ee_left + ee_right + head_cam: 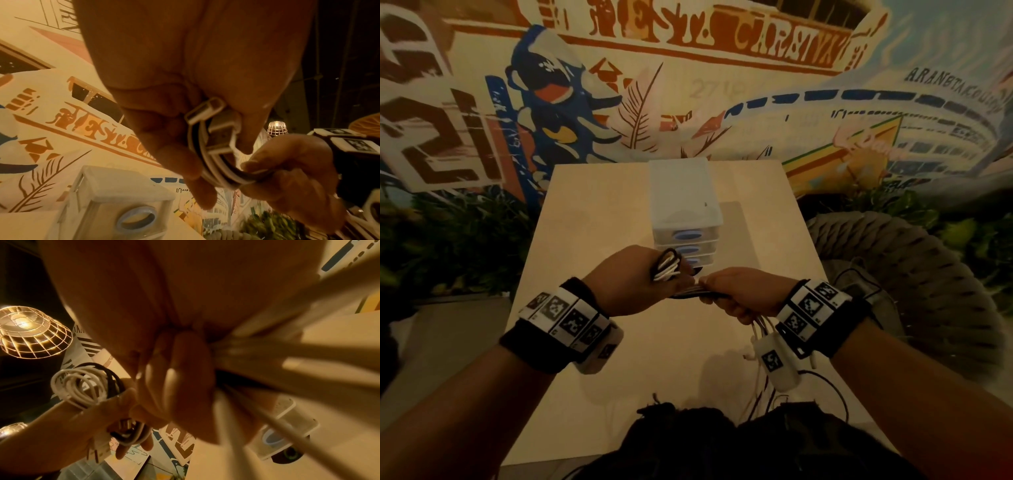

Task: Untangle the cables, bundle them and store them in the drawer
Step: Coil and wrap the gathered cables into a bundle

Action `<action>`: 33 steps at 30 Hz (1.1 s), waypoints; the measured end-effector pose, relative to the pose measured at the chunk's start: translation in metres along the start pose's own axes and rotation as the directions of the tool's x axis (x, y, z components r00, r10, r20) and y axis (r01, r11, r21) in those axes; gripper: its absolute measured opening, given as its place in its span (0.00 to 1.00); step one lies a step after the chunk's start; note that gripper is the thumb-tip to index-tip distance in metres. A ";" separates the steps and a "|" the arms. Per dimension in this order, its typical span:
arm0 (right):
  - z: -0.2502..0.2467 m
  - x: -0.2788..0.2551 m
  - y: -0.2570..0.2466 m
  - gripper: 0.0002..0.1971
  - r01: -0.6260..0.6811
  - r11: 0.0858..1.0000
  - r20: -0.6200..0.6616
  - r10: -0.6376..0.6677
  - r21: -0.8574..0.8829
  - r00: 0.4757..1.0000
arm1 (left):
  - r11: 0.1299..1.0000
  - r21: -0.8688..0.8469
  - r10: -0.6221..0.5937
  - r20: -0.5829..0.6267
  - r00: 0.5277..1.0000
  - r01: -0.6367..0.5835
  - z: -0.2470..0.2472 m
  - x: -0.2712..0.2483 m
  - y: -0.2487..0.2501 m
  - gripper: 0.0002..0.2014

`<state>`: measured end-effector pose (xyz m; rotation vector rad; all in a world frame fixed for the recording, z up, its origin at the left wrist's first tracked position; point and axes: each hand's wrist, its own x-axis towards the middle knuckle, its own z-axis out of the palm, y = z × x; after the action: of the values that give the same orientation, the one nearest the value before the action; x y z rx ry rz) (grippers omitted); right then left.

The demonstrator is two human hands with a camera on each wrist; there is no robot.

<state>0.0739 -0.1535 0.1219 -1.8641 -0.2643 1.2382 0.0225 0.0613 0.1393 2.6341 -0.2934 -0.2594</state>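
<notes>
Left hand (640, 284) gripping coiled black-and-white cables (667, 265) above the tabletop (599, 212), likely keeping loops gathered; right hand (743, 294) clenched on loose strands (760, 329) trailing near, seemingly feeding slack for bundling; closed drawer unit (685, 205) waiting just beyond, farther back.

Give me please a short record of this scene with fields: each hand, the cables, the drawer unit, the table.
left hand: grips a coiled bundle of white and black cables
right hand: grips the straight run of the same cables, loose ends hanging below it
cables: stretched between both hands, above the table
small white plastic drawer unit with blue oval handles: behind the hands, visible drawers closed
pale wooden table: carries the drawer unit
</notes>
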 end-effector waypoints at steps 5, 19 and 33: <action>-0.004 0.003 -0.008 0.20 -0.036 0.999 -0.007 0.036 -0.019 0.999 | 0.987 0.156 0.037 0.069 0.997 -0.047 0.002 -0.002 0.007 0.19; -0.002 -0.004 -0.026 0.27 -0.036 0.997 0.087 0.042 -0.071 0.995 | 0.918 0.384 -0.004 0.251 0.968 -0.096 0.012 0.001 0.018 0.12; 0.036 0.005 -0.055 0.11 -0.165 0.672 -0.160 0.070 -0.722 0.985 | 0.837 0.520 -0.036 0.365 0.930 -0.172 0.010 0.016 0.035 0.15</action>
<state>0.0614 -0.0976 0.1547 -2.6806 -0.6674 1.1867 0.0302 0.0232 0.1453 3.1157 -0.6746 -0.7422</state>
